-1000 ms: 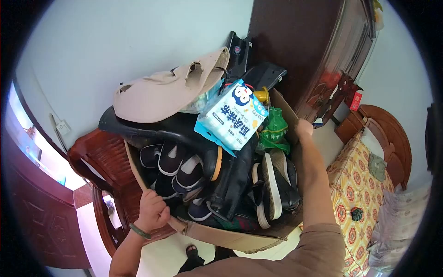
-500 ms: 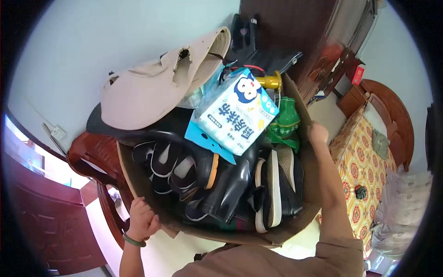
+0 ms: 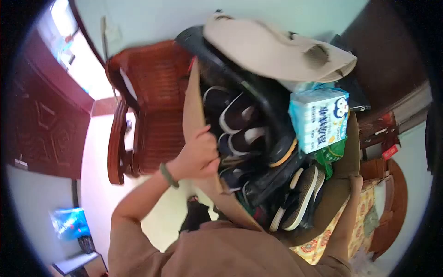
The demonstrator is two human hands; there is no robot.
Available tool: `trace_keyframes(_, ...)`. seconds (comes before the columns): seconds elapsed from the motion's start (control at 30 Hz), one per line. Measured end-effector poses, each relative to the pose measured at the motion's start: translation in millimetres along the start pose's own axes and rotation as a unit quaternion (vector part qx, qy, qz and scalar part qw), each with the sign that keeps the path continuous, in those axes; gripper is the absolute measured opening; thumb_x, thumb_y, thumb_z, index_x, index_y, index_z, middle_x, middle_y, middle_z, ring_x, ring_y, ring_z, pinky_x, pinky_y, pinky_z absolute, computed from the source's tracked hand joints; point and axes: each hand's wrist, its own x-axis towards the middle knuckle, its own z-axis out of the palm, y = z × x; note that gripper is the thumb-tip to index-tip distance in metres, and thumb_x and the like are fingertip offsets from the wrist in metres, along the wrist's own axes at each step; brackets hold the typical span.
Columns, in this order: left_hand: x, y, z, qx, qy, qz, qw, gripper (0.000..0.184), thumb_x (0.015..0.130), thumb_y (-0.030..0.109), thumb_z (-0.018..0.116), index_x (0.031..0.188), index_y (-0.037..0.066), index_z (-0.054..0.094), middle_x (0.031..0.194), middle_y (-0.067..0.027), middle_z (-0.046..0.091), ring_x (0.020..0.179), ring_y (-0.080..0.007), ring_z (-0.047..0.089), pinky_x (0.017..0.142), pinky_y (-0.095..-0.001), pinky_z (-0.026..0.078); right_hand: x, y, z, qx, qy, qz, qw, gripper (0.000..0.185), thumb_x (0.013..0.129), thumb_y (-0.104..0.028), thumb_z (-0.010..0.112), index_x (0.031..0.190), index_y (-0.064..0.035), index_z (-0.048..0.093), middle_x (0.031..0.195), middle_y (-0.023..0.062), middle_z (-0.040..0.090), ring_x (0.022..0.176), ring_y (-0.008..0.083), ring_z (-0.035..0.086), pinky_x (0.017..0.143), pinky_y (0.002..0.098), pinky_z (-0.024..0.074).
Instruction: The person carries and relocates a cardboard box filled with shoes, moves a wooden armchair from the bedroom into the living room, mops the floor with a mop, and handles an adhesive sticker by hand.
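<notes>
A large cardboard box [image 3: 193,108] full of belongings is in front of my body, tilted. My left hand [image 3: 199,154] is closed over its left rim, a bracelet on the wrist. On the far right rim my right hand [image 3: 355,183] is closed too, its fingers partly hidden. Several dark shoes lie inside, among them a white-soled sneaker [image 3: 302,198]. Black rubber boots [image 3: 277,115] lie across the middle. On top are a blue-and-white tissue pack [image 3: 318,120], a green plastic bag [image 3: 333,152] and a beige sun hat [image 3: 263,46].
Left of the box stands a red-brown wooden chair [image 3: 157,87], close to its side. Further left is a dark red door [image 3: 46,111] beside a bright doorway. A bed with a patterned cover [image 3: 318,244] is at the lower right. A blue plastic bag [image 3: 71,223] is at the lower left.
My view and body have turned left, so the box appears further right and more tilted. The chair shows more fully now. Both hands have stayed on the rim.
</notes>
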Motion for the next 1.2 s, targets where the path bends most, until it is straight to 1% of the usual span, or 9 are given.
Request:
trace_keyframes(0.3,-61,-26,-25,-0.074,0.095,0.070,0.990,0.021,0.067,0.011,0.056,0.050,0.007,0.044,0.057,-0.0046,0.040,0.064,-0.0226,0.046,0.087,-0.0413,0.036,-44,-71,-29,-0.100,0.015,-0.072,0.992,0.038,0.074,-0.032,0.053,0.085,0.0049,0.058,0.084,0.0268,0.058,0.084,0.0396,0.057,0.072,0.0459,0.0436)
trace_keyframes(0.43,-55,-40,-26,-0.110,0.094,0.097,0.985,0.020,0.069,0.013,0.056,0.053,0.008,0.045,0.057,-0.0031,0.042,0.063,-0.0220,0.045,0.087,-0.0421,0.036,-35,-23,-19,-0.144,0.021,-0.069,0.987,0.032,0.074,-0.028,0.055,0.090,-0.0001,0.059,0.086,0.0242,0.059,0.085,0.0386,0.057,0.074,0.0458,0.0436)
trace_keyframes(0.7,2,-60,-13,-0.114,-0.006,0.080,0.990,0.022,0.070,0.016,0.056,0.053,0.010,0.044,0.058,-0.0034,0.039,0.065,-0.0218,0.045,0.088,-0.0414,0.033,-108,-97,-42,-0.197,0.023,0.044,0.979,0.028,0.080,-0.024,0.049,0.096,-0.0033,0.059,0.092,0.0163,0.061,0.088,0.0319,0.057,0.072,0.0413,0.0443)
trace_keyframes(0.73,7,-59,-13,-0.107,-0.015,0.068,0.992,0.020,0.069,0.017,0.057,0.054,0.011,0.045,0.060,-0.0030,0.041,0.067,-0.0213,0.046,0.087,-0.0419,0.032,-110,-93,-39,-0.199,0.108,0.006,0.974,0.027,0.078,-0.025,0.052,0.091,-0.0027,0.059,0.087,0.0159,0.062,0.082,0.0328,0.059,0.069,0.0418,0.0452)
trace_keyframes(0.93,27,-65,5,-0.096,-0.022,0.086,0.991,0.017,0.064,0.018,0.057,0.052,0.012,0.047,0.060,-0.0024,0.043,0.071,-0.0210,0.050,0.087,-0.0416,0.032,-85,-28,-20,-0.077,0.049,0.100,0.991,0.032,0.072,-0.027,0.058,0.084,0.0036,0.061,0.079,0.0222,0.061,0.074,0.0347,0.060,0.063,0.0411,0.0457)
trace_keyframes(1.0,36,-65,13,-0.104,-0.007,0.091,0.990,0.016,0.062,0.018,0.057,0.051,0.011,0.047,0.058,-0.0026,0.043,0.068,-0.0210,0.050,0.085,-0.0420,0.033,-81,-18,-13,-0.080,0.043,0.171,0.981,0.035,0.074,-0.028,0.055,0.096,-0.0024,0.061,0.087,0.0213,0.061,0.084,0.0359,0.059,0.070,0.0439,0.0459)
trace_keyframes(1.07,43,-62,9,-0.090,-0.014,0.088,0.992,0.016,0.059,0.016,0.058,0.049,0.010,0.047,0.056,-0.0024,0.042,0.066,-0.0203,0.049,0.081,-0.0400,0.035,-76,6,0,0.013,0.076,0.085,0.993,0.034,0.075,-0.029,0.054,0.091,0.0004,0.061,0.087,0.0234,0.060,0.084,0.0369,0.058,0.072,0.0437,0.0458)
trace_keyframes(1.17,49,-59,12,-0.075,-0.025,0.082,0.994,0.014,0.058,0.014,0.058,0.049,0.009,0.048,0.055,-0.0023,0.043,0.065,-0.0201,0.050,0.080,-0.0396,0.035,-78,-23,-14,-0.061,0.023,0.260,0.963,0.033,0.075,-0.026,0.052,0.093,0.0008,0.059,0.093,0.0246,0.059,0.088,0.0369,0.057,0.077,0.0436,0.0442)
trace_keyframes(1.2,50,-58,14,-0.074,-0.021,0.076,0.994,0.013,0.057,0.013,0.058,0.049,0.009,0.048,0.055,-0.0021,0.044,0.065,-0.0211,0.050,0.082,-0.0407,0.034,-76,-1,1,-0.004,0.105,0.129,0.986,0.033,0.075,-0.026,0.051,0.091,0.0021,0.059,0.094,0.0251,0.058,0.090,0.0377,0.057,0.079,0.0434,0.0432)
